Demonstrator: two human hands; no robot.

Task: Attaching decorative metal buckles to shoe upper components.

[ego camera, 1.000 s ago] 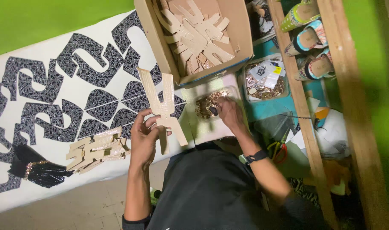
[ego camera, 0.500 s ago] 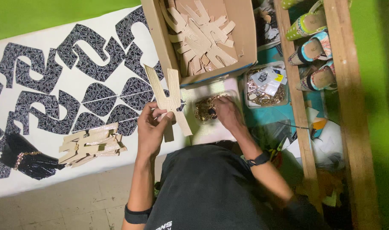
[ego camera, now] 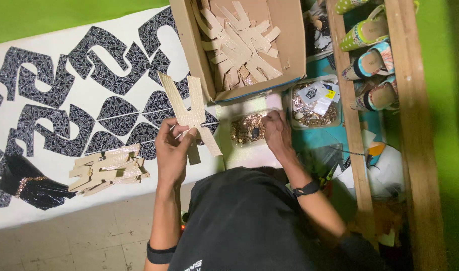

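Observation:
My left hand (ego camera: 172, 150) holds a tan, forked cut-out piece (ego camera: 187, 114) upright over the white sheet (ego camera: 104, 95). My right hand (ego camera: 275, 131) reaches into a small clear tray of gold-coloured metal bits (ego camera: 245, 128); its fingertips rest among them and I cannot tell whether they pinch one. A stack of similar tan pieces (ego camera: 108, 168) lies to the left of my left hand. An open cardboard box (ego camera: 194, 55) holding several more tan pieces stands just beyond both hands.
Black patterned cut-outs (ego camera: 48, 85) cover the white sheet. A black tasselled item (ego camera: 28, 185) lies at far left. A second clear tub of small packets (ego camera: 316, 103) sits beside the tray. Shoes (ego camera: 370, 55) rest on a wooden rack (ego camera: 410, 130) at right. Green wall behind.
My left hand has kept hold of the tan piece and tilted it slightly. My right hand has stayed at the tray of metal bits. The view has shifted a little.

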